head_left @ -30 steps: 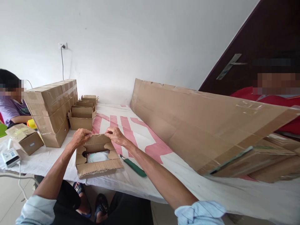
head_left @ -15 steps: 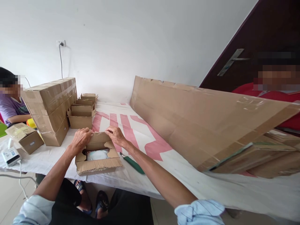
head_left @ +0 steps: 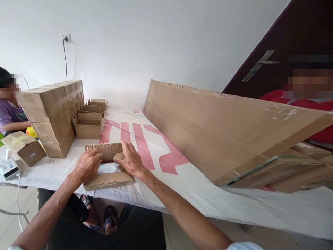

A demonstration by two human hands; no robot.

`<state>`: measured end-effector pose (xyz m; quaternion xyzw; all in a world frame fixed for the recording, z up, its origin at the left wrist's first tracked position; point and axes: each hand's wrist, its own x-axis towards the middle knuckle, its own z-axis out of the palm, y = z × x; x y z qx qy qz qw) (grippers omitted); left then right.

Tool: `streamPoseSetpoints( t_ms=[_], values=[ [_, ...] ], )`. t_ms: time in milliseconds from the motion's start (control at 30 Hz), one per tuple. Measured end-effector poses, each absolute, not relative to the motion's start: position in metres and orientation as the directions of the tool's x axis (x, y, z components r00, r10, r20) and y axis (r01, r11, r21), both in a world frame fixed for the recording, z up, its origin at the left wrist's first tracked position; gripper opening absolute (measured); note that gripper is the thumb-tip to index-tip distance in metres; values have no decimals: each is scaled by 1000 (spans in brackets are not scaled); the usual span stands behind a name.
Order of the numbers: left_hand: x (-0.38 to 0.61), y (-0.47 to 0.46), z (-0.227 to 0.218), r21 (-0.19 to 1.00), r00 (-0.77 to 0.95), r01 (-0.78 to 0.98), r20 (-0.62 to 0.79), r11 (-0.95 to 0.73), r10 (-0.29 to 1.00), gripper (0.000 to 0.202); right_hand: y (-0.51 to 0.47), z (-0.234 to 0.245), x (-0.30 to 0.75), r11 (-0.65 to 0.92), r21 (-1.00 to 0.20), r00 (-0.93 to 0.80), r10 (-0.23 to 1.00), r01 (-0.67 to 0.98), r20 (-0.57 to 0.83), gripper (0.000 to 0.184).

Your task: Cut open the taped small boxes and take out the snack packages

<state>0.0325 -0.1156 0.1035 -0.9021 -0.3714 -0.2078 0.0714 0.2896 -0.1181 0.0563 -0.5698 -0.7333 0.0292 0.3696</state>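
Note:
A small open cardboard box [head_left: 108, 180] sits near the table's front edge with a pale round item [head_left: 108, 168] inside. My left hand [head_left: 87, 166] presses down on the box's left side flap, fingers flat. My right hand [head_left: 132, 160] lies flat on the right side flap. The far flap [head_left: 104, 150] stands upright behind both hands, and the near flap lies open toward me.
Stacked taped cartons [head_left: 52, 116] and several small open boxes [head_left: 90, 119] stand at the back left. A long cardboard sheet [head_left: 221, 128] leans across the right. Another small box [head_left: 23, 147] and a white device [head_left: 7, 168] lie at far left, beside a seated person [head_left: 10, 111]; another person [head_left: 307, 97] is at right.
Both hands have left the far flap and come down onto the side flaps, folding them inward. The green-handled tool beside the box is now hidden behind my right arm.

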Motion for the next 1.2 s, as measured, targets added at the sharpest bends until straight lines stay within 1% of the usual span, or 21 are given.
streamPoseSetpoints(
  t_ms=[67, 100, 167, 200, 267, 367, 433, 500, 533, 567, 633, 700, 733, 800, 867, 933, 967, 1033, 1100, 1133, 1200],
  values=[
    [33, -126, 97, 83, 708, 645, 309, -760, 635, 25, -128, 53, 282, 287, -469, -75, 905, 835, 419, 96],
    [34, -129, 94, 82, 729, 639, 254, -765, 636, 30, -132, 54, 279, 255, -470, -73, 926, 845, 371, 101],
    [35, -131, 90, 17, 737, 661, 171, -750, 654, 43, -134, 58, 275, 205, -466, -78, 958, 861, 276, 104],
    [36, -130, 90, -34, 729, 679, 149, -734, 668, 48, -135, 61, 274, 191, -465, -86, 967, 865, 239, 101],
    [38, -129, 93, -126, 725, 689, 146, -714, 673, 51, -135, 71, 276, 181, -472, -96, 976, 863, 198, 88],
    [39, -132, 106, -185, 744, 667, 220, -721, 631, 41, -137, 88, 289, 210, -454, -109, 965, 866, 239, 63],
    [36, -138, 118, -219, 727, 684, 281, -696, 626, 30, -139, 99, 299, 277, -360, -163, 935, 891, 317, 55],
    [31, -145, 127, -260, 686, 727, 310, -636, 658, 25, -141, 109, 305, 383, -191, -288, 875, 904, 389, 49],
    [28, -148, 131, -273, 664, 748, 308, -605, 681, 25, -141, 112, 306, 444, -96, -374, 838, 891, 397, 44],
    [25, -150, 133, -279, 645, 764, 295, -582, 705, 26, -141, 115, 306, 505, -7, -465, 801, 863, 378, 38],
    [18, -152, 133, -268, 617, 785, 251, -559, 746, 31, -138, 117, 299, 619, 125, -627, 734, 776, 261, 29],
    [12, -152, 128, -230, 599, 799, 225, -556, 768, 33, -134, 115, 291, 692, 185, -716, 687, 697, 126, 25],
    [10, -151, 125, -201, 591, 806, 230, -556, 773, 33, -131, 114, 287, 708, 201, -732, 676, 677, 86, 25],
    [4, -149, 115, -123, 570, 820, 265, -559, 778, 34, -128, 113, 287, 699, 217, -727, 682, 681, 81, 24],
    [-2, -148, 104, -38, 549, 824, 304, -566, 779, 36, -127, 111, 296, 654, 210, -684, 718, 727, 132, 18],
    [-7, -147, 93, 31, 531, 818, 344, -575, 774, 39, -129, 106, 313, 595, 156, -615, 764, 788, 195, 14],
    [-10, -147, 88, 61, 524, 811, 364, -582, 770, 41, -131, 101, 322, 571, 100, -577, 785, 815, 223, 15],
    [-13, -148, 78, 119, 525, 787, 389, -606, 757, 49, -135, 86, 339, 532, -75, -495, 825, 844, 274, 20],
    [-14, -149, 70, 174, 537, 755, 391, -633, 748, 60, -138, 64, 349, 509, -273, -425, 849, 816, 313, 27],
    [-14, -150, 67, 196, 541, 742, 390, -641, 745, 66, -140, 53, 351, 504, -352, -397, 855, 789, 333, 30],
    [-14, -153, 60, 234, 533, 728, 398, -644, 747, 69, -141, 38, 351, 506, -442, -368, 856, 740, 364, 35]
  ],
)
